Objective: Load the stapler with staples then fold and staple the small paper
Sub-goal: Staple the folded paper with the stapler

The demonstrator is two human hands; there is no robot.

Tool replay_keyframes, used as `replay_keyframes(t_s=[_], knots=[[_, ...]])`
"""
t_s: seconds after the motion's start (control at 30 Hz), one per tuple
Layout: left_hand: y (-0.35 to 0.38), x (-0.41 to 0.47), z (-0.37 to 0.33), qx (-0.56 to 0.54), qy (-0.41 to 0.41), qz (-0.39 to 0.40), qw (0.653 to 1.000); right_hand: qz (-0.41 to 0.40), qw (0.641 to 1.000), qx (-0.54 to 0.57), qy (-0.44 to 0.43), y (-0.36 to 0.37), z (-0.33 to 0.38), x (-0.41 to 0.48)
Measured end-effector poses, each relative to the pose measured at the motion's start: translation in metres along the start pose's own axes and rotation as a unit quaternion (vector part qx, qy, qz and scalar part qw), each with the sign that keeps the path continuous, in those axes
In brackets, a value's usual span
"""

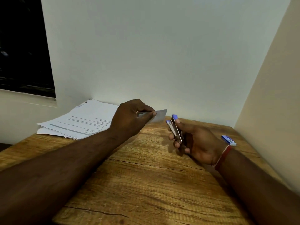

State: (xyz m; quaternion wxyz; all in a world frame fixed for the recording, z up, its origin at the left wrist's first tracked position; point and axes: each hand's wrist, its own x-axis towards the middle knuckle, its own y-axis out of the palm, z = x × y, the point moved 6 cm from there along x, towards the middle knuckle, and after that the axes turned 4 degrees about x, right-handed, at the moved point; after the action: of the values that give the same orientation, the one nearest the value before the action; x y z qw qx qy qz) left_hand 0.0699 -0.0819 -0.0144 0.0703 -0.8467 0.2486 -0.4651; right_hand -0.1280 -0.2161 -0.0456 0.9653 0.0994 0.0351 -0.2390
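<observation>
My left hand [131, 117] pinches a small folded white paper [159, 115] between thumb and fingers, holding it above the far part of the wooden table [138, 176]. My right hand [194, 142] grips a small stapler [175, 129] with a blue tip and metal body, its front end pointing up and away. The stapler's tip sits just right of the paper's free edge, a small gap apart. A small blue staple box [228, 140] lies on the table to the right of my right hand.
A stack of printed white sheets [81, 120] lies at the table's far left corner against the wall. A cream wall runs close along the table's right side. A dark window is at the upper left.
</observation>
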Motion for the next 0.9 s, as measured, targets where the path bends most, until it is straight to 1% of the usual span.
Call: replay_keyframes(t_s=[0.07,0.17,0.27,0.4,0.67,0.9], knots=[[0.002,-0.001,-0.006,0.054,0.051,0.006,0.997,0.036,0.999,-0.01,0.023,0.01,-0.003,-0.002],[0.008,-0.006,-0.02,0.134,0.141,0.021,0.981,0.027,0.999,-0.027,0.024,0.009,-0.001,-0.002],[0.015,-0.01,-0.029,0.167,0.214,0.029,0.962,0.009,0.999,-0.024,0.019,0.004,0.001,-0.001],[0.018,-0.014,-0.035,0.188,0.279,0.039,0.941,-0.008,1.0,-0.02,0.017,0.003,-0.001,-0.001],[0.019,-0.017,-0.047,0.205,0.361,0.042,0.909,-0.008,0.999,-0.023,0.022,0.003,-0.004,0.001],[0.023,-0.021,-0.045,0.209,0.364,0.053,0.906,-0.012,0.999,-0.035,0.032,0.004,-0.005,0.002]])
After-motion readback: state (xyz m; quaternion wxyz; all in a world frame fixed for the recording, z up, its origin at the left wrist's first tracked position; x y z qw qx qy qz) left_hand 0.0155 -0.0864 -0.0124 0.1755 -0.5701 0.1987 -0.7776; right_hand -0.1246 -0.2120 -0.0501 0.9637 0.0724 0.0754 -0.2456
